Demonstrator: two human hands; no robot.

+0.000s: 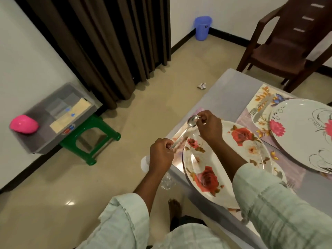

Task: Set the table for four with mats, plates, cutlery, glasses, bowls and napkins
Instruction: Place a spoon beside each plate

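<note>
While both hands hold it above the near left corner of the table (231, 83), the spoon (186, 128) slants from lower left to upper right. The left hand (160, 155) has its fingers curled round the handle end, and the right hand (209, 126) pinches the top of the bowl between fingertips and thumb. Just right of the spoon a rose-patterned plate (224, 159) lies on a floral mat (179, 133). Farther right, a second mat (260, 101) carries a white plate with pink flowers (301, 133), and a fork (258, 108) lies on that mat left of the plate. Beyond the far edge of the table stands a brown chair (287, 42). Across the floor to the left, a grey box (53, 119) rests on a green stool (93, 137), with a pink object (24, 124) on its left end. A blue bucket (203, 27) stands in the far corner beside brown curtains (107, 42).
</note>
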